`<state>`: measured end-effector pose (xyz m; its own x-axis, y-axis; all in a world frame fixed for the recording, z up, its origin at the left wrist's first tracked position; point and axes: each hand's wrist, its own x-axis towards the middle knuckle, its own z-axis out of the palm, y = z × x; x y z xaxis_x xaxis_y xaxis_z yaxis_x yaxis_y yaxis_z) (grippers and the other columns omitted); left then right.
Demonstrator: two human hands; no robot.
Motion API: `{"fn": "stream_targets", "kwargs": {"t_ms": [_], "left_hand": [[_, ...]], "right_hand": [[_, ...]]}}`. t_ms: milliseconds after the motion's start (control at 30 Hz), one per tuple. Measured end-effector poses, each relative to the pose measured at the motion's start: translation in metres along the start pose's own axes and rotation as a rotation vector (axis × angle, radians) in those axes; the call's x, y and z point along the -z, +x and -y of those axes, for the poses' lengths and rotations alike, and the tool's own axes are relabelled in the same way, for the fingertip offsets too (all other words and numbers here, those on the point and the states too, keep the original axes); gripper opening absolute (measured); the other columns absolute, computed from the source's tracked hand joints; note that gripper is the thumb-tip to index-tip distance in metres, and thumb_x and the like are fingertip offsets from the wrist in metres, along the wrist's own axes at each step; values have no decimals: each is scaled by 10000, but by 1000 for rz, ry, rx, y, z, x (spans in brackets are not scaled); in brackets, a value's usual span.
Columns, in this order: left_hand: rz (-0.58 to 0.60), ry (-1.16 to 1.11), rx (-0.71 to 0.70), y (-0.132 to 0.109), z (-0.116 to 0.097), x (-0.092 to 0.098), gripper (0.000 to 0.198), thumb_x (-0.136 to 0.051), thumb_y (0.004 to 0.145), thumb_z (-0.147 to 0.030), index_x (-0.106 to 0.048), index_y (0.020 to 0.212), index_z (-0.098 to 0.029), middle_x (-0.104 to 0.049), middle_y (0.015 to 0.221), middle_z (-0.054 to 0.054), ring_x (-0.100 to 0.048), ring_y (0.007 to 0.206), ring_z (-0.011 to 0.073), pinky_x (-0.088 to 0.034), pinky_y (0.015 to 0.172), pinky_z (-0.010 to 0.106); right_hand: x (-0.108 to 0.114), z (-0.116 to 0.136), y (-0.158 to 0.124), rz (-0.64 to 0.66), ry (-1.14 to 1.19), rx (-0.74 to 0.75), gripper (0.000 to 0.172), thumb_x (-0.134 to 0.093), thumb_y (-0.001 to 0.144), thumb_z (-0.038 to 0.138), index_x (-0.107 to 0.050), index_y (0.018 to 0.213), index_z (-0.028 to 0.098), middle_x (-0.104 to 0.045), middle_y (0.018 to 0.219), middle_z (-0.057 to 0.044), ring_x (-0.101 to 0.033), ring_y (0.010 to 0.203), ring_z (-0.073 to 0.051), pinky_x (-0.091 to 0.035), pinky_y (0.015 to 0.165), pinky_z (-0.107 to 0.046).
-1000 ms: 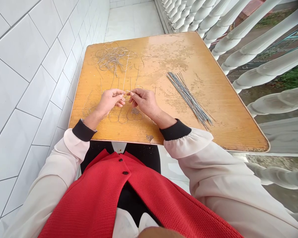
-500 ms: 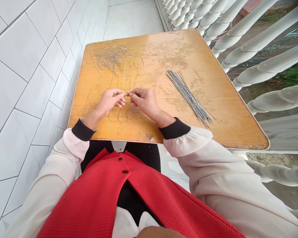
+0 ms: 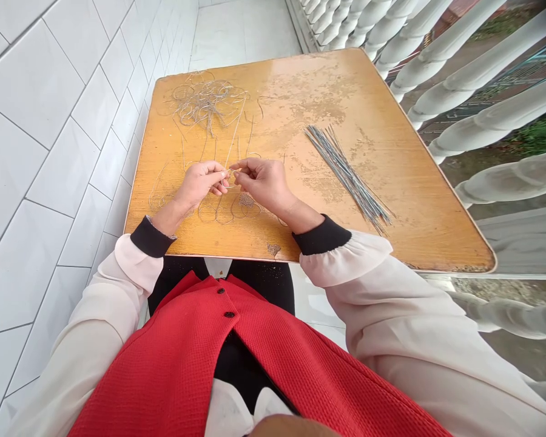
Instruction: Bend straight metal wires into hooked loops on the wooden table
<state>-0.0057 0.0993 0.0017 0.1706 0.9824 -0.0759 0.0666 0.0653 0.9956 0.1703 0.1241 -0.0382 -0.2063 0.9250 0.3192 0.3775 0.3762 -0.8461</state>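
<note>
A thin, pale wire [image 3: 236, 130] rises from between my hands and slants up to the right, with a small loop at its lower end. My left hand [image 3: 204, 182] pinches it between thumb and forefinger. My right hand [image 3: 261, 180] is closed in a pinch on the small loop, close beside the left fingertips. Both hands are held over the near part of the wooden table [image 3: 295, 243]. Bent wire pieces lie on the wood around and below them, partly hidden by the hands.
A tangled heap of curled wires [image 3: 204, 100] lies at the table's far left. To the right rests a bundle of straight grey wires [image 3: 348, 176]. A white tiled wall [image 3: 54, 127] runs along the left, and a white balustrade [image 3: 468, 91] along the right.
The wire's upper end has tilted to the right. My right fingers have shifted slightly at the loop, while my left hand has stayed almost in place.
</note>
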Motion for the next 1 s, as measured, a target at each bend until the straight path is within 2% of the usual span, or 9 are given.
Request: {"fn": "stream_targets", "kwargs": {"t_ms": [200, 367, 500, 633, 867, 1000], "left_hand": [[-4, -16, -9, -1, 2, -1, 244, -595, 909, -46, -615, 689, -150, -651, 608, -35, -605, 516, 39, -453, 547, 153], [5, -34, 9, -2, 0, -1, 214, -631, 907, -73, -611, 708, -149, -648, 613, -39, -608, 524, 33, -453, 548, 139], [40, -27, 33, -1, -1, 0, 209, -634, 917, -94, -596, 719, -150, -659, 620, -36, -612, 530, 37, -473, 569, 145], [55, -24, 18, 0, 2, -1, 217, -624, 923, -95, -598, 715, -150, -665, 629, -32, -614, 541, 39, -483, 581, 151], [28, -53, 2, 0, 6, -4, 232, -605, 919, -89, -612, 697, -154, -667, 628, -24, -622, 539, 52, -482, 565, 167], [30, -44, -12, -1, 3, -1, 208, -610, 928, -104, -622, 726, -154, -681, 646, -22, -628, 562, 52, -504, 604, 172]], "right_hand": [[-3, 1, -3, -63, -231, 179, 179, -592, 850, 169, -765, 889, 195, -625, 666, -3, -572, 639, -157, -489, 715, -335], [-5, -2, -5, -79, -241, 174, 186, -564, 894, 211, -745, 932, 200, -649, 697, -15, -586, 650, -172, -489, 705, -342], [-2, -3, -6, -67, -286, 230, 204, -554, 907, 212, -743, 986, 209, -699, 777, -36, -623, 712, -188, -500, 738, -349], [1, -1, -6, -53, -338, 288, 208, -527, 936, 216, -735, 924, 218, -741, 888, -78, -660, 808, -214, -505, 783, -367], [8, 8, -9, 13, -311, 228, 196, -575, 962, 307, -737, 867, 247, -722, 867, -90, -657, 859, -252, -504, 811, -395], [7, 12, -10, -15, -181, 163, 197, -647, 956, 394, -741, 852, 256, -723, 848, -81, -664, 853, -246, -526, 809, -395]]}}
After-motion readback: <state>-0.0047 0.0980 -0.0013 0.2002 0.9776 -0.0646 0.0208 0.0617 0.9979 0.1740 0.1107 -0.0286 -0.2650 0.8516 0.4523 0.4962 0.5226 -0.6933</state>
